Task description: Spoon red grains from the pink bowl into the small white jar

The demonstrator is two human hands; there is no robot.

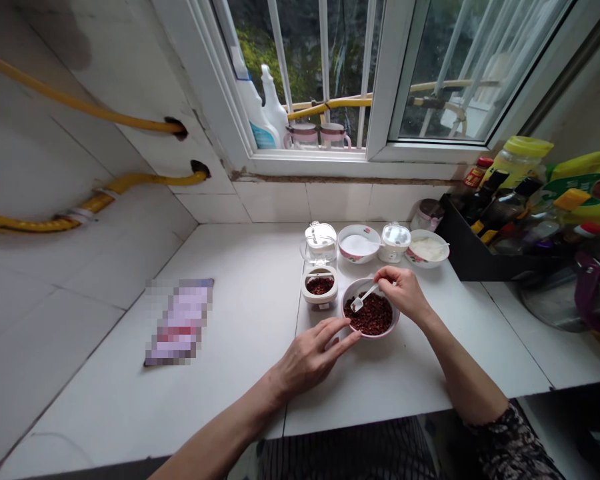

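Below a barred window (325, 73), on a white-tiled worktop (250, 280), the right hand (403, 292) pinches a white spoon (357, 303) over a bowl of dark red pieces (373, 315); the left hand (313, 357), fingers loosely spread, touches its rim. Yellow pipes (45, 225) line the wall at nine o'clock; a black box of bottles (467, 250) sits at two.

The jar (320, 299) stands left of the bowl (394, 327).
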